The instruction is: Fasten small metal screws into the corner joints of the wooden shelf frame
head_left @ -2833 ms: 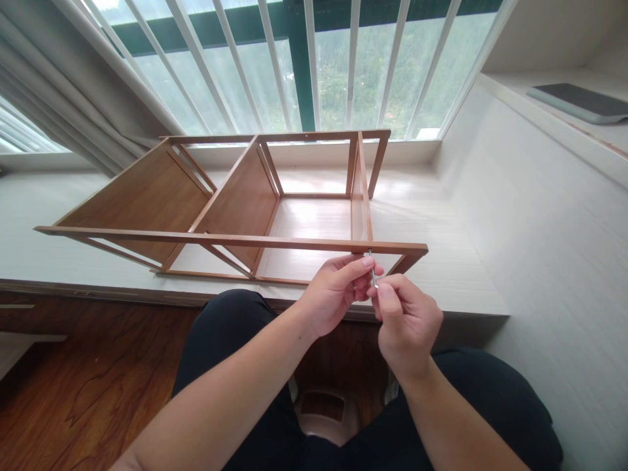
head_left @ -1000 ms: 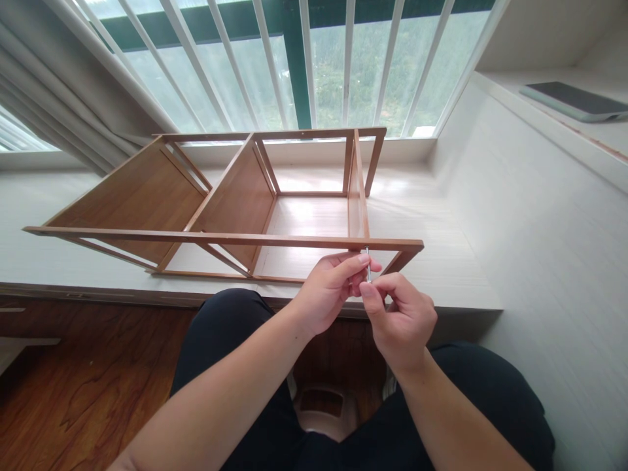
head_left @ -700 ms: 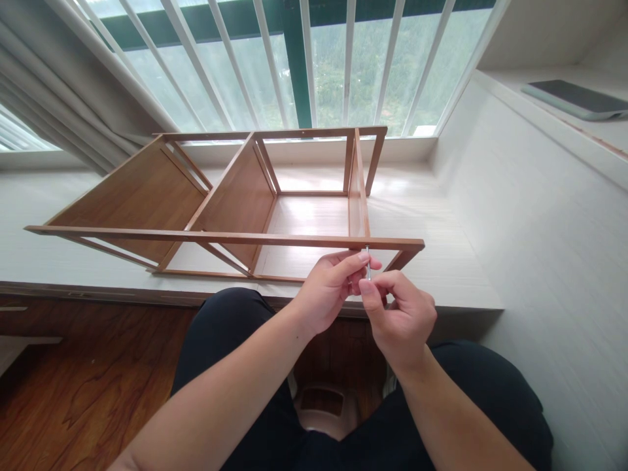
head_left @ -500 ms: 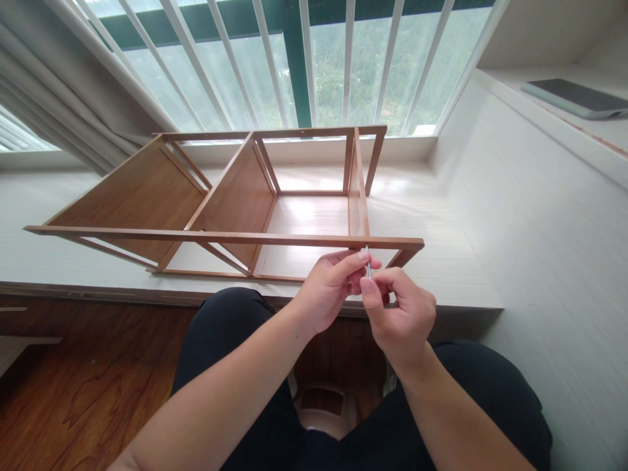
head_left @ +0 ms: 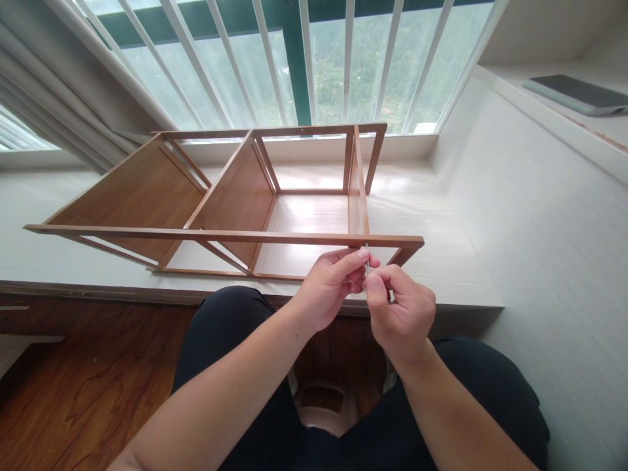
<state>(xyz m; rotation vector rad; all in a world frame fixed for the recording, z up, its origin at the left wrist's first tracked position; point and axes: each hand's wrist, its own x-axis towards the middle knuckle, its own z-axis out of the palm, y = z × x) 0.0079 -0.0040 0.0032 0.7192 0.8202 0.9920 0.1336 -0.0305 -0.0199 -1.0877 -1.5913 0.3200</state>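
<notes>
A brown wooden shelf rack (head_left: pixel 275 237) lies on its side on the white window ledge. Against its near rail, by the right-hand shelf board, stands a thin metal rod that looks like a hex key (head_left: pixel 367 267), its upper end touching the rail. My left hand (head_left: pixel 324 288) pinches the rod's upper part between thumb and fingers, just below the rail. Lower down, my right hand (head_left: pixel 403 313) is closed on the other end, thumb against the curled fingers. The rod's lower end is hidden in that grip.
Behind the rack is a barred window (head_left: pixel 328 72), with a grey curtain (head_left: pixel 73 72) at left. A white side wall (head_left: pixel 530 216) rises at right, and a flat grey device (head_left: pixel 579 95) lies on the shelf above it. My knees are at the ledge's front edge (head_left: pixel 471 307).
My right hand's thumb and fingers have shifted slightly and turned a little at the rod's lower end. My left hand and the rack are nearly still.
</notes>
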